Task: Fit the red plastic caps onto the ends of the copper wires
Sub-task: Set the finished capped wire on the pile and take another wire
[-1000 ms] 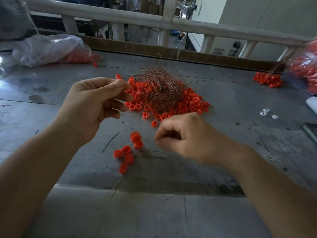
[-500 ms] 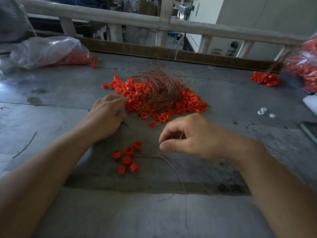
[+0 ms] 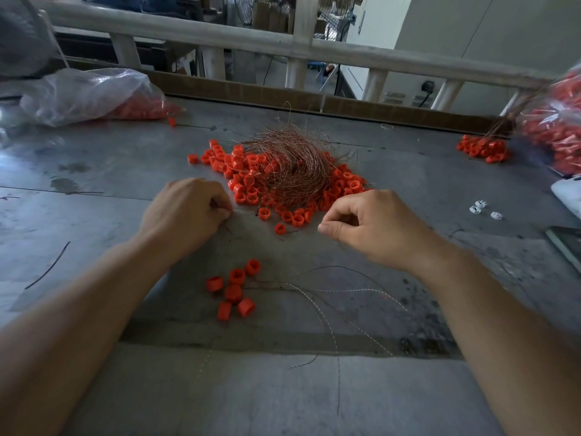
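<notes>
Between the left hand (image 3: 185,212) and right hand (image 3: 371,225) lie loose red caps (image 3: 294,219).

Red caps (image 3: 251,177) ring the tangled copper wires (image 3: 292,165) (six nearer).

Single wide-angle camera, worn on the person's head, looks forward and down over the grey table (image 3: 94,199) from close range. The copper wires (image 3: 292,168) lie centre frame, a railing (image 3: 220,36) beyond them, the forearms (image 3: 78,309) nearer the lens.
</notes>
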Demonstrator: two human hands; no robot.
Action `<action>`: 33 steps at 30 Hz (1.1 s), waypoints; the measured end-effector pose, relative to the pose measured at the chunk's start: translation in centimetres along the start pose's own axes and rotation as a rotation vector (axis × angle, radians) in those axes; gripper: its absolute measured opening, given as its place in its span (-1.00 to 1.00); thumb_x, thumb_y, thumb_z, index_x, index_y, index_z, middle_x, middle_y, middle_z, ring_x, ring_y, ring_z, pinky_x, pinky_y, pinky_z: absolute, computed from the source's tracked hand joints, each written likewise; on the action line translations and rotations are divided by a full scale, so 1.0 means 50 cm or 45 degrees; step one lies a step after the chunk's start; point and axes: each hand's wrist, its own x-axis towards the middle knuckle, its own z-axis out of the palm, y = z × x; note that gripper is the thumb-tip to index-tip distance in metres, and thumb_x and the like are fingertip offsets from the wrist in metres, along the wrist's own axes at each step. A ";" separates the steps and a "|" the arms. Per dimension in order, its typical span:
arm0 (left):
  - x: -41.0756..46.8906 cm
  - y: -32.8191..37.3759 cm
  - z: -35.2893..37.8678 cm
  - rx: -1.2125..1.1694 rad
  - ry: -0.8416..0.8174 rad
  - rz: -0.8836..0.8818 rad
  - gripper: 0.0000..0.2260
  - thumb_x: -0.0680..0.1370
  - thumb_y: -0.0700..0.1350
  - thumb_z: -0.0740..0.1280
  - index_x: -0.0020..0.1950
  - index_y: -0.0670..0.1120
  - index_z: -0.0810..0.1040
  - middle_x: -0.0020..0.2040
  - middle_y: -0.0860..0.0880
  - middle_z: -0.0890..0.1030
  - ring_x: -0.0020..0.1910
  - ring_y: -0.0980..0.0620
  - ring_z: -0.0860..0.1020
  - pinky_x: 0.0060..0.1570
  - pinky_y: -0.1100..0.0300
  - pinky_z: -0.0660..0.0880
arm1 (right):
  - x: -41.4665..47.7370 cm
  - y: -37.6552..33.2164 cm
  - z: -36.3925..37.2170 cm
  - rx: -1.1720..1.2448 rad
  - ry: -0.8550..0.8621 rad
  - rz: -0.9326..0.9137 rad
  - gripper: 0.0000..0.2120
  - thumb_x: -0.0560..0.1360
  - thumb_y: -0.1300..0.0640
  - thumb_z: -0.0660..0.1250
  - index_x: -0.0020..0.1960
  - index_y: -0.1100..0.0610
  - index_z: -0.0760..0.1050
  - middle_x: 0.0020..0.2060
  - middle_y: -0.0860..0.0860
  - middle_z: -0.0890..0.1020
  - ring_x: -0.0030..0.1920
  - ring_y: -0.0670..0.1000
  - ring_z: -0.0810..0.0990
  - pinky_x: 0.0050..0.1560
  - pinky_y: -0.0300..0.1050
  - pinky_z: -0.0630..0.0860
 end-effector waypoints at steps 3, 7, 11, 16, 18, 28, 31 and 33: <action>-0.002 0.005 -0.002 -0.121 0.102 -0.038 -0.91 0.47 -0.23 0.37 -0.07 -0.09 0.61 -0.10 -0.05 0.62 -0.07 -0.03 0.55 -0.07 0.13 0.44 | 0.005 0.008 0.004 -0.015 0.116 0.016 -0.90 0.45 0.04 0.35 -0.14 0.06 0.59 -0.27 -0.15 0.56 -0.23 -0.16 0.51 -0.13 -0.23 0.47; -0.018 0.026 -0.018 -0.363 0.163 0.046 -0.81 0.47 -0.24 0.38 0.05 -0.06 0.60 -0.15 0.09 0.55 -0.20 0.16 0.52 -0.18 0.36 0.36 | 0.015 0.018 0.014 -0.061 0.209 -0.014 -0.85 0.46 0.09 0.36 -0.02 0.12 0.60 0.08 -0.05 0.52 -0.09 -0.15 0.43 -0.04 -0.33 0.35; -0.033 0.043 -0.015 -0.367 0.047 0.161 -0.85 0.43 -0.20 0.42 -0.10 0.03 0.58 -0.14 0.13 0.55 -0.21 0.26 0.50 -0.22 0.52 0.37 | 0.017 0.014 0.026 0.058 0.105 -0.124 -0.82 0.46 0.16 0.36 0.04 0.14 0.60 0.31 -0.06 0.40 0.16 -0.14 0.41 0.09 -0.41 0.31; -0.031 0.045 -0.014 -0.372 0.018 0.151 -0.87 0.42 -0.20 0.43 -0.11 0.02 0.60 -0.16 0.16 0.54 -0.25 0.29 0.49 -0.23 0.60 0.34 | 0.020 0.009 0.032 0.215 0.121 -0.163 -0.69 0.46 0.17 0.36 0.20 0.11 0.51 0.16 -0.14 0.49 0.15 -0.25 0.39 0.07 -0.52 0.28; -0.032 0.045 -0.015 -0.382 0.012 0.146 -0.84 0.42 -0.19 0.43 -0.14 0.07 0.57 -0.16 0.17 0.55 -0.27 0.34 0.49 -0.24 0.61 0.32 | 0.020 0.010 0.032 0.248 0.128 -0.159 -0.68 0.46 0.17 0.35 0.21 0.11 0.51 0.11 -0.19 0.45 0.14 -0.26 0.40 0.03 -0.54 0.30; -0.035 0.048 -0.010 -0.431 0.003 0.145 -0.85 0.41 -0.19 0.44 -0.05 -0.02 0.63 -0.21 0.23 0.55 -0.24 0.39 0.53 -0.23 0.65 0.32 | 0.017 0.001 0.014 0.669 0.440 -0.280 -0.73 0.39 0.27 0.40 0.02 -0.01 0.54 -0.03 -0.15 0.55 -0.04 -0.21 0.53 -0.01 -0.30 0.47; -0.036 0.051 -0.007 -0.532 0.005 0.139 -0.81 0.41 -0.22 0.43 -0.09 0.06 0.61 -0.24 0.25 0.56 -0.18 0.43 0.52 -0.24 0.64 0.34 | 0.014 0.000 0.002 0.925 0.672 -0.308 -0.80 0.37 0.32 0.40 -0.16 0.03 0.54 -0.21 -0.09 0.61 -0.15 -0.14 0.60 -0.06 -0.27 0.51; -0.037 0.052 -0.008 -0.622 -0.009 0.139 -0.70 0.40 -0.26 0.44 -0.17 0.18 0.56 -0.27 0.22 0.59 -0.20 0.34 0.56 -0.25 0.59 0.39 | 0.014 -0.002 -0.004 1.054 0.747 -0.322 -0.81 0.39 0.36 0.35 -0.17 0.09 0.47 -0.26 -0.01 0.59 -0.18 -0.04 0.63 -0.08 -0.19 0.54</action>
